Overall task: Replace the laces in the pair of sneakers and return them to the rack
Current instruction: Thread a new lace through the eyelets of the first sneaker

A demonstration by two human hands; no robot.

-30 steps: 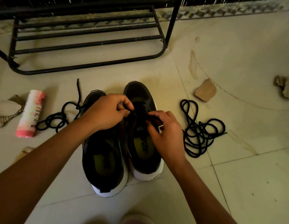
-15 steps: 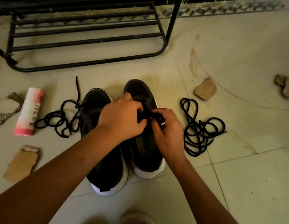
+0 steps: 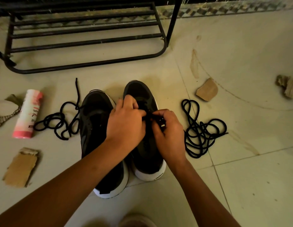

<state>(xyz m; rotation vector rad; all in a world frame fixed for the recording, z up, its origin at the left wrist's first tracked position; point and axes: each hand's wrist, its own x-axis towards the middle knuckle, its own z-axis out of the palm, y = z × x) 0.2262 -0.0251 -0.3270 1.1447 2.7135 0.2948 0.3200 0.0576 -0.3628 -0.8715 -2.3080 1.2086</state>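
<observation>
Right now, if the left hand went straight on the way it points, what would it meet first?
The left hand would likely meet the right hand first; the two nearly touch; depth unclear.

A pink-and-white canister [image 3: 27,114] lay on the tiled floor [image 3: 241,185]. A cardboard scrap [image 3: 20,167] lay near it; a smaller cardboard piece [image 3: 207,90] lay well apart.

dim light, pale tiled floor [image 3: 241,185] — stained
</observation>
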